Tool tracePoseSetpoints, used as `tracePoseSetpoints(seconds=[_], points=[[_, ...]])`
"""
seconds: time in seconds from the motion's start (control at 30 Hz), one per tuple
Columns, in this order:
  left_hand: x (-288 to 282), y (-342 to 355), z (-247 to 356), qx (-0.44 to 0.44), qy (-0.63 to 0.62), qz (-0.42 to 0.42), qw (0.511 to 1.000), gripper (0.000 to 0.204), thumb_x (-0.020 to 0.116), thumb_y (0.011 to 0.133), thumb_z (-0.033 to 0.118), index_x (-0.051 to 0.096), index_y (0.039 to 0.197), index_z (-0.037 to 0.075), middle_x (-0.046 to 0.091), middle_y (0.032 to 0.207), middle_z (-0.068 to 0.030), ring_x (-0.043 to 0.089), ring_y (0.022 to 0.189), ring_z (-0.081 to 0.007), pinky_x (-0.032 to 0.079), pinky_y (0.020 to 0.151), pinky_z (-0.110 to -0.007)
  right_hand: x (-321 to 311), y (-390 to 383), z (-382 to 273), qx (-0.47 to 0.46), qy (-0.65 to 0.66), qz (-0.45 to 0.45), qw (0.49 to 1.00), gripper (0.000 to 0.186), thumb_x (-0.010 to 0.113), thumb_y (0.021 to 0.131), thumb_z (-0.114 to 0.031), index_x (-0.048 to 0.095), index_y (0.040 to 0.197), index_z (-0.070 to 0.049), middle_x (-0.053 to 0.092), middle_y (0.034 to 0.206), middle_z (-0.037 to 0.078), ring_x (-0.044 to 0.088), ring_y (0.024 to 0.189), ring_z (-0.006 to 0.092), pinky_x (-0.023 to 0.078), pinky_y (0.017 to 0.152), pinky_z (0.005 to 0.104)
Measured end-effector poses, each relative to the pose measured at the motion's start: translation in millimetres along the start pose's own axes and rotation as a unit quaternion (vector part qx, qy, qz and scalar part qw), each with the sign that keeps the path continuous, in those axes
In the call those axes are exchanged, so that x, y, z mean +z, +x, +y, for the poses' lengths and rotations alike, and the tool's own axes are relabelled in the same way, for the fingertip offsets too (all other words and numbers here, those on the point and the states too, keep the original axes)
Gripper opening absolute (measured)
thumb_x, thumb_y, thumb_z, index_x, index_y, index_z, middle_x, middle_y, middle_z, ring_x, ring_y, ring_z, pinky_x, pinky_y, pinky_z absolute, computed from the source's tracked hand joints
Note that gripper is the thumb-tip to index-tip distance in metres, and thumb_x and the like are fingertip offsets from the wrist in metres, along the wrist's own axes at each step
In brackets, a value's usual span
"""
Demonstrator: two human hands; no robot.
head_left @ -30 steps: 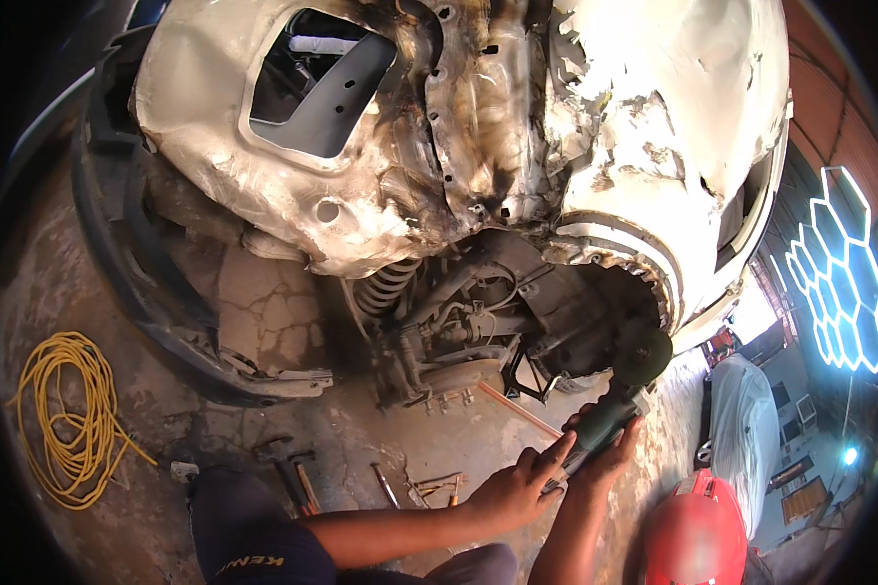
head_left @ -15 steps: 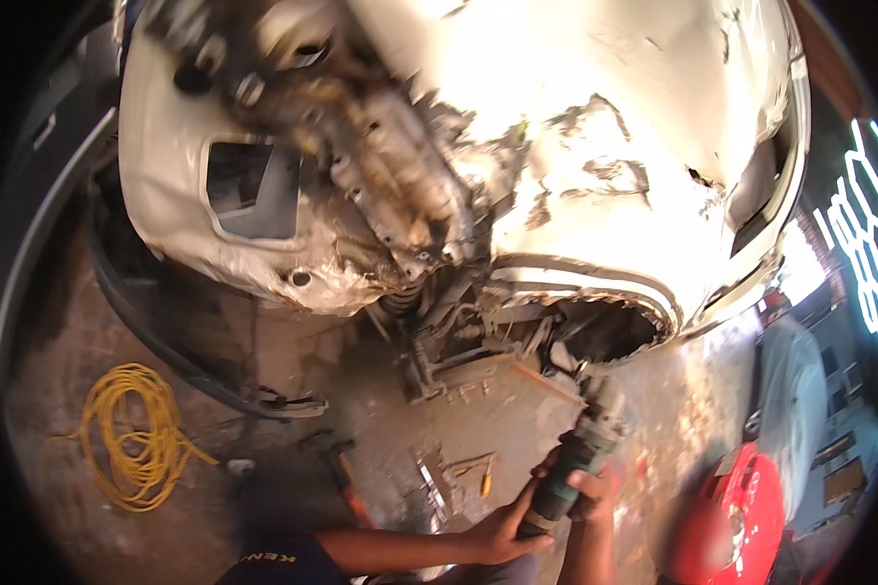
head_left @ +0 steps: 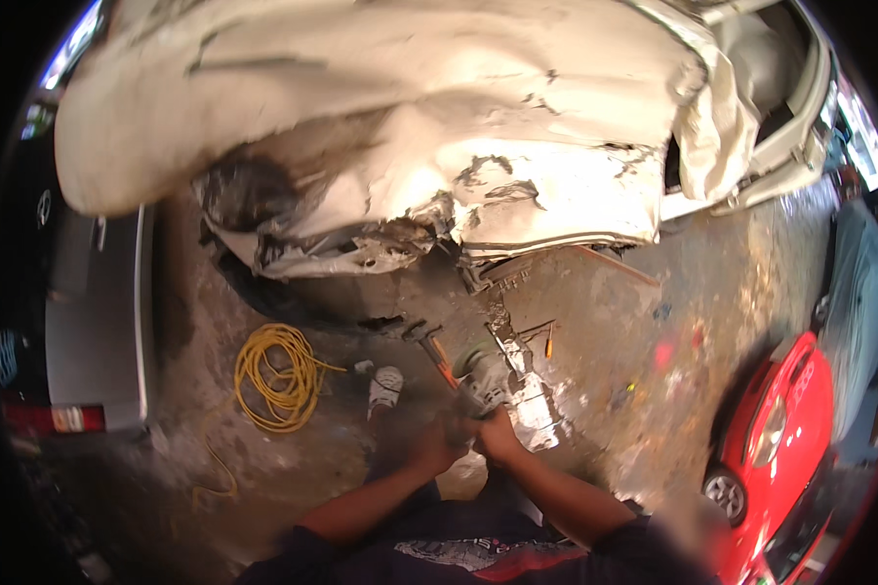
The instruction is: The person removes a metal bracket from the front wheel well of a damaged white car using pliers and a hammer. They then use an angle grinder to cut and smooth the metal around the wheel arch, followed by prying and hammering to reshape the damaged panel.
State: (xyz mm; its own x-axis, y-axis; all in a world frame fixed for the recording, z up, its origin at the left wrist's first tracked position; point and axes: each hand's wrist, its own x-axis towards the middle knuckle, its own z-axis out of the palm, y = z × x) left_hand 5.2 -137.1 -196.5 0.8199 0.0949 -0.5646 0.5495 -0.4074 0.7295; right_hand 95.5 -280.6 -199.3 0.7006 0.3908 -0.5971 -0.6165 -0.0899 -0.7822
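Observation:
An angle grinder with a grey head is held low in front of my body, its disc end pointing away from me. My left hand is closed around its dark body. My right hand is closed on it too, beside the left. Beyond the grinder stands a crumpled cream car body, torn along its lower edge and wheel arch. The grinder is apart from the metal.
A coiled yellow cord lies on the floor at left, near my shoe. An orange-handled hammer and a yellow-handled tool lie ahead. A silver vehicle stands left, a red car right.
The grinder has come away from the torn wheel arch, back toward my body and to the left, with both hands still on it. My view has swung, showing more floor.

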Motion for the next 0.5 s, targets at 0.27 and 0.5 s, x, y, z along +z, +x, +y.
tracePoseSetpoints(seconds=[0.27,0.5], points=[[-65.9,9.4,-67.8,0.058,-0.007,-0.121,0.991,0.078,0.097,0.073,0.04,0.063,0.133,0.003,0.077,0.115,-0.0142,0.075,0.104,-0.0273,0.057,0.096,-0.041,61.0,26.7,3.0,0.022,0.077,-0.079,0.994,0.062,0.078,0.083,-0.002,0.059,0.141,0.002,0.073,0.121,0.011,0.071,0.105,0.0243,0.058,0.092,0.0389],[-184.6,-5.0,7.6,0.027,0.088,-0.059,0.994,0.068,0.094,0.071,0.022,0.065,0.13,0.005,0.078,0.109,-0.0165,0.076,0.103,-0.0324,0.057,0.092,-0.043,149.8,33.6,-37.0,-0.009,0.413,0.004,0.911,0.068,0.078,0.085,-0.003,0.051,0.147,0.0,0.066,0.128,0.009,0.066,0.112,0.0235,0.053,0.099,0.0372]])
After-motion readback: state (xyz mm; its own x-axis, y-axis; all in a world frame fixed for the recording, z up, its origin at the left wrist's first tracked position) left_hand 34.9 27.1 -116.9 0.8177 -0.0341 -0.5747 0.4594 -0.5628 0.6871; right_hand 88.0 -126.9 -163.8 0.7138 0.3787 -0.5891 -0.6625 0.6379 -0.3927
